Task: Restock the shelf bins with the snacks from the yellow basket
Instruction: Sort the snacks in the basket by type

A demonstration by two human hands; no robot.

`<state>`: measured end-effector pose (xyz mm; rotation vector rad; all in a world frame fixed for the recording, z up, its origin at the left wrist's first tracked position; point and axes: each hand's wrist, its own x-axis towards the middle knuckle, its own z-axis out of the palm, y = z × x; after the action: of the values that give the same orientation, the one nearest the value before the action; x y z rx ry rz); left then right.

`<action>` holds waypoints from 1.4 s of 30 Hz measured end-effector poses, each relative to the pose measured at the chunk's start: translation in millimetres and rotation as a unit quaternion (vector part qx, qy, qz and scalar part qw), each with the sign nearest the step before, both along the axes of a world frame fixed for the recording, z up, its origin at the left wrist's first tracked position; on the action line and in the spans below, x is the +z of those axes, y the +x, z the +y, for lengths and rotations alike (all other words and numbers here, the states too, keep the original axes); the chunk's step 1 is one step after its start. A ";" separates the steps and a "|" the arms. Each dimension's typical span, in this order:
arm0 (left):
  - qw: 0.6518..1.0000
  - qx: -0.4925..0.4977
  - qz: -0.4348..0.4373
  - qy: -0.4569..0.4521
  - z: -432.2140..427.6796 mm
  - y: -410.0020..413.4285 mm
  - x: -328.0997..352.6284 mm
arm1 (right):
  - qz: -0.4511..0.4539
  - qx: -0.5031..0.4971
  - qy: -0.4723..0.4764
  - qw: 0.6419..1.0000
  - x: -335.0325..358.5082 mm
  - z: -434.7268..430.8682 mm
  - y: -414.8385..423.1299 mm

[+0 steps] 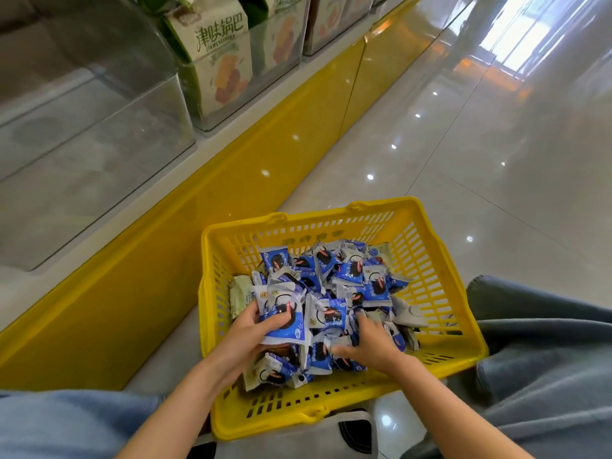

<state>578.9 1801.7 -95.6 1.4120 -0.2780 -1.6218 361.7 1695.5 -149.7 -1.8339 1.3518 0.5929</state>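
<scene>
Snack packets [344, 286] heaped in yellow basket [430, 256]. Left hand [245, 332] grips one packet [284, 321] at the basket's near-left side. Right hand [371, 342] digs into the pile near the basket's centre — blurred, grip can't be told. Clear shelf bin [99, 144] sits up-left of the basket — left hand nearer.

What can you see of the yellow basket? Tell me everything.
The yellow basket is rectangular, glossy plastic, with slotted walls and a solid rim. It sits upright and open-topped beside the yellow shelf base, heaped with blue-and-white snack packets. The left hand grips one packet inside it; the right hand reaches into the pile.
</scene>
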 end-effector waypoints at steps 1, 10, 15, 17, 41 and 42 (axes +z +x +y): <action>1.000 -0.001 -0.003 0.001 1.1 -0.4 0.4 | 0.023 0.032 0.001 0.999 -1.5 4.5 4.2; 0.998 -0.016 -0.055 0.025 12.9 -5.6 -6.1 | 0.058 0.106 -0.108 0.987 16.1 22.5 22.6; 0.996 0.023 -0.068 0.052 13.9 -6.3 -12.5 | -0.085 -0.039 -0.098 0.991 34.7 17.3 20.1; 0.993 0.030 -0.093 0.065 14.7 -6.6 -13.9 | -0.174 -0.144 -0.042 0.973 44.8 11.3 20.6; 0.960 -0.059 -0.240 0.130 14.4 -14.1 -56.6 | 0.024 0.197 0.050 0.979 9.6 0.3 80.6; 0.963 -0.053 -0.232 0.125 13.8 -15.6 -57.0 | 0.026 0.196 0.053 0.979 11.0 -0.5 82.3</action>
<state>563.3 1815.5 -152.6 2.0004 -0.4366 -1.4269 443.9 1695.1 -138.6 -2.0210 0.9719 0.9045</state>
